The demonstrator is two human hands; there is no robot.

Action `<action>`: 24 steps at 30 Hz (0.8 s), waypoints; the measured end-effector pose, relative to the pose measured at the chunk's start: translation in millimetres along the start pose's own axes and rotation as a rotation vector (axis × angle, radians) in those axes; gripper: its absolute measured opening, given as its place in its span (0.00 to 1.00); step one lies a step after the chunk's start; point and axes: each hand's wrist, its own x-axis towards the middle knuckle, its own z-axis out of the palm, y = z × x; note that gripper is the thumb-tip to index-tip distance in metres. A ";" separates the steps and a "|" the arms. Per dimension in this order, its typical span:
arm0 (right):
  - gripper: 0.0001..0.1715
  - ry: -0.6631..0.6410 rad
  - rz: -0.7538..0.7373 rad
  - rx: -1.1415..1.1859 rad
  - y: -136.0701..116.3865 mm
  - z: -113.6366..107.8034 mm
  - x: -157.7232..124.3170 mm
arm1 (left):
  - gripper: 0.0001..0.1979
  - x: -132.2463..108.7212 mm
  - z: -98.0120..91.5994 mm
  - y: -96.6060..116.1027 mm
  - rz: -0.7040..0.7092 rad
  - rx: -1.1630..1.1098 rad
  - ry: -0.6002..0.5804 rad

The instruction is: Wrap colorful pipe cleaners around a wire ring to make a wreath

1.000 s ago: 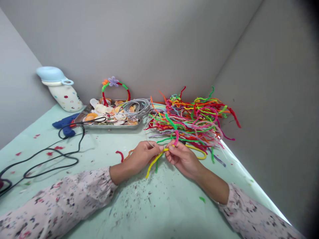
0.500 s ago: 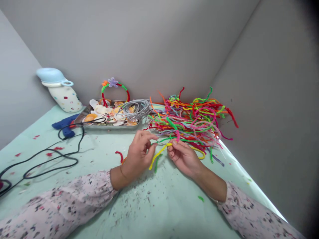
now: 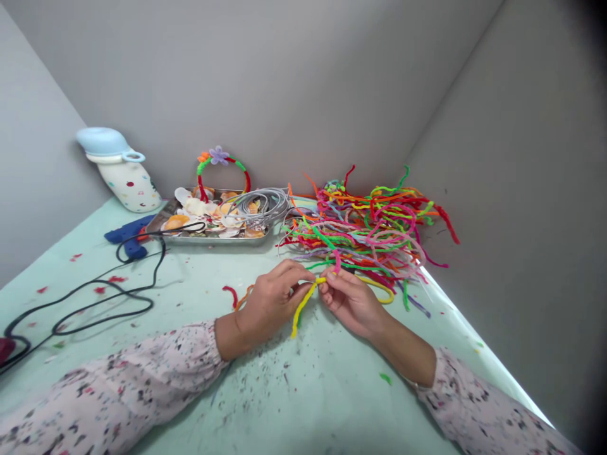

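Yellow, fuzzy pipe cleaner raised above mint-green table. Right hand pinches it; left hand nearly closed beside its bend, hold unclear. Probably light, pliable; best pinched near bend.

We see a pale green table. Toward the back, we find a white bottle with a blue lid, a metal tray and a big messy pile of bright fuzzy sticks. On the left, we spot a blue glue gun, a loopy black cord and little red bits.
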 end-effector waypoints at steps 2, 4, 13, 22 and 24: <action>0.08 -0.001 0.001 -0.003 0.3 -0.1 0.0 | 0.07 0.6 -0.1 -0.6 0.014 0.008 -0.005; 0.08 -0.005 0.001 -0.002 0.5 -0.3 -0.1 | 0.06 0.9 -0.1 -1.5 0.009 0.020 -0.014; 0.08 -0.002 0.008 -0.030 0.6 0.3 -1.0 | 0.05 -1.0 -0.1 -2.0 -0.012 0.020 -0.030; 0.09 -0.009 0.016 -0.057 0.6 1.0 -2.8 | 0.03 -2.3 -0.2 -1.4 -0.027 0.006 -0.030; 0.09 -0.010 0.017 -0.065 0.7 0.9 -2.9 | 0.03 -2.4 -0.5 -0.6 -0.041 -0.001 -0.032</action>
